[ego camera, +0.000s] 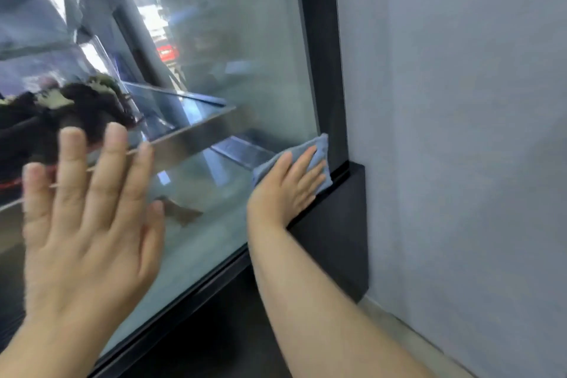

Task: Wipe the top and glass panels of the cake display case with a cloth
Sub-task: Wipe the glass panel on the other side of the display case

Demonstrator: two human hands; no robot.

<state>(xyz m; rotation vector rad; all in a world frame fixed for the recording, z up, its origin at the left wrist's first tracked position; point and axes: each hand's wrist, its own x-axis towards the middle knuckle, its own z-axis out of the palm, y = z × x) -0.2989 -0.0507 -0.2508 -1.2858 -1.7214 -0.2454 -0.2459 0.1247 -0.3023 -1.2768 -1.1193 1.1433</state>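
Left hand [89, 209]: fingers straight and spread, palm toward the clear front glass panel [233, 40] of the cake display case. It holds nothing. It is blurred, so contact with the glass cannot be confirmed.

Behind the glass, above the left fingertips: a dark chocolate cake with pale topping [76, 107] sits on a glass shelf with a metal front edge [190, 139]. Reflections cover much of the panel.

Right hand [288, 190]: fingers straight and close together, pressed flat on a folded blue-grey cloth [322, 147]. The cloth lies against the glass at the panel's lower right corner. Its right edge is at the black vertical frame [325, 40] and its lower edge is just above the bottom frame strip. The right forearm runs down to the bottom of the frame.

Below the corner: the black base block of the case [340, 224]. Right of the case: a plain grey wall [460, 132], touching the frame. At the wall's foot there is a pale strip of floor [414, 344].
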